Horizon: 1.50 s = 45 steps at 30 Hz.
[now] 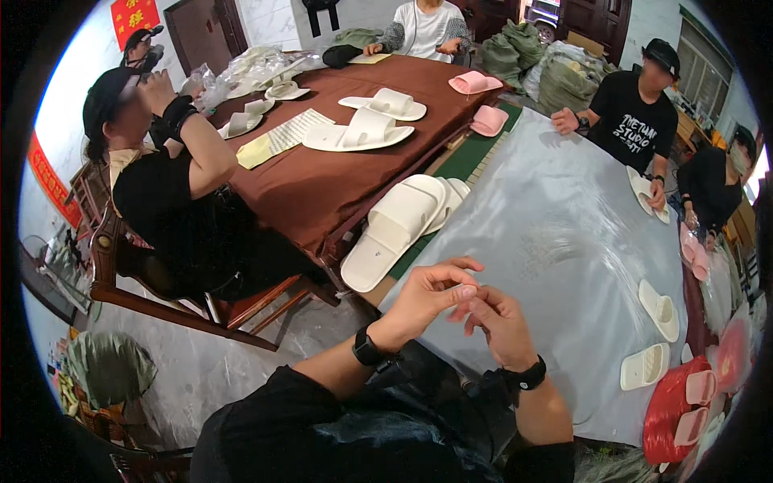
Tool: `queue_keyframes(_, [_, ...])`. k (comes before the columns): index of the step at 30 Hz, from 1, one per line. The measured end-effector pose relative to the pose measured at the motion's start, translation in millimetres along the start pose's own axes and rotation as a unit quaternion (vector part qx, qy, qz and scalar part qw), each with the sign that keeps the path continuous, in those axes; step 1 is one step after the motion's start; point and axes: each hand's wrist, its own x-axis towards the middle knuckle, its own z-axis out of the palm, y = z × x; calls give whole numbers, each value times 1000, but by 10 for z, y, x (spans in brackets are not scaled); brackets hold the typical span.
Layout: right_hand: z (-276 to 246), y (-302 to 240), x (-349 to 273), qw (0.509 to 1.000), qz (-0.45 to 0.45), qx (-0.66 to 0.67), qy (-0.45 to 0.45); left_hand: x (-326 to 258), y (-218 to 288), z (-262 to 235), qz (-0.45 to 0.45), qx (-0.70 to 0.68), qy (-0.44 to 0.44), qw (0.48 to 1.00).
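My left hand [431, 296] and my right hand [501, 324] meet above the near edge of the grey-covered table [555, 217]. Fingers and thumbs are curled in and touch at the tips; anything pinched between them is too small or hidden to make out. Just beyond my left hand, a large white slipper [393, 229] lies at the table's left side, overlapping a second white slipper [451, 201]. Off to the right of my right hand, two small white slippers, one nearer [644, 367] and one farther [660, 311], rest by the table's right edge.
Left of me a person sits in a wooden chair [193, 318]. The brown-covered table [278, 197] bears white slippers [362, 131] and paper sheets [283, 135]. Pink slippers [488, 121] lie farther off. Across from me, a person holds a white slipper [646, 193]. Red wrapped packaging [667, 402] stands at right.
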Motion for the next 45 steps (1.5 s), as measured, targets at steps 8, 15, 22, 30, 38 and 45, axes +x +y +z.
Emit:
queue_keyframes(8, [-433, -242, -314, 995, -16, -4, 101, 835, 1109, -781, 139, 321, 60, 935])
queue_keyframes(15, [-691, -11, -738, 979, -22, 35, 199, 1974, 1476, -2740, 82, 664, 277, 690])
queue_keyframes(22, [-845, 50, -996, 955, -59, 86, 278, 2230, 1302, -2592, 22, 374, 272, 887])
queue_keyframes(30, [-918, 60, -1124, 950, -75, 82, 292, 2328, 1887, -1933, 207, -33, 176, 962])
queue_keyframes(38, [-849, 132, -1068, 956, -83, 69, 273, 1741, 2247, -872, 242, -29, 1, 970])
queue_keyframes(45, [-779, 153, -1191, 957, -79, 58, 272, 965, 1804, 96, 192, 16, -36, 981])
